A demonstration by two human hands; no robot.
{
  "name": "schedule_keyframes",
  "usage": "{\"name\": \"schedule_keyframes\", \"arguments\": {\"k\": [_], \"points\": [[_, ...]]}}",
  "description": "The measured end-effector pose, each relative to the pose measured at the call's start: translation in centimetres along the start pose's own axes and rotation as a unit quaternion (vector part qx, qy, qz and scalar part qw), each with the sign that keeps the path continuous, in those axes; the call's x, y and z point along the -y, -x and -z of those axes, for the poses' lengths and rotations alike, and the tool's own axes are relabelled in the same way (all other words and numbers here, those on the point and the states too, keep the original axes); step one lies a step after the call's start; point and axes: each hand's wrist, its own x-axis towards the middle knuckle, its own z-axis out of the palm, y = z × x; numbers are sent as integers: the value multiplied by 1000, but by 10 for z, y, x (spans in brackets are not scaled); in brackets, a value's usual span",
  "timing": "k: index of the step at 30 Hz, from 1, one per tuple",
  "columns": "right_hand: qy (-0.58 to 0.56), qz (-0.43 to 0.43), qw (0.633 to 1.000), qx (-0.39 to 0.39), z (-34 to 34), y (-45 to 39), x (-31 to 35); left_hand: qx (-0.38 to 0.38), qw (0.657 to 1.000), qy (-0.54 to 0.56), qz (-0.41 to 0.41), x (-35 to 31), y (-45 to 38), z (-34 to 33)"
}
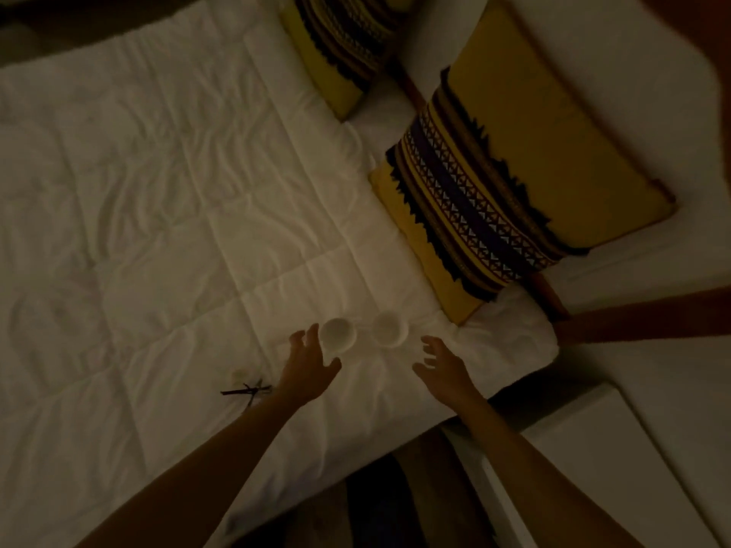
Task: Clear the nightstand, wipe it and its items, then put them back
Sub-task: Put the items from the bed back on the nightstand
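Dim room, view down over a white bed (pixel 158 191). Two small white cups (pixel 338 336) side by side on the quilt near the corner, just short of a yellow patterned pillow (pixel 514 199). Left hand (pixel 310 363) spread wide, fingers splayed, right beside the nearer cup, perhaps brushing its rim, gripping nothing. Right hand (pixel 445 363) likewise spread, palm loose, just beside the second cup (pixel 389 328), empty. Hard to say whether reaching in or letting go. A small dark twig-like bundle (pixel 247 389) lying on the quilt by the left forearm, too blurred to name. White top of what looks like the nightstand (pixel 593 448) at lower right, nothing showing on the visible part. So clearing seemingly done or nearly so, things parked on the bed. No cloth in sight; wiping and putting back probably still ahead.
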Motion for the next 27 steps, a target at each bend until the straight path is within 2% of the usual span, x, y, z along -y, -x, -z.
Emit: {"name": "schedule_keyframes", "arguments": {"k": [4, 10, 15, 20, 27], "points": [[64, 34, 997, 27, 10, -65, -6, -37, 998, 30, 49, -16, -48, -35], [130, 94, 985, 57, -17, -127, -2, -16, 999, -28, 36, -18, -95, -80], [188, 94, 970, 122, -38, -151, -2, -15, 998, -63, 12, -9, -107, -99], [275, 108, 949, 108, -50, -142, -8, -20, 997, -77, -22, 2, -104, -94], [242, 135, 959, 61, -58, -139, -17, -38, 995, -95, -20, 4, -126, -84]]}}
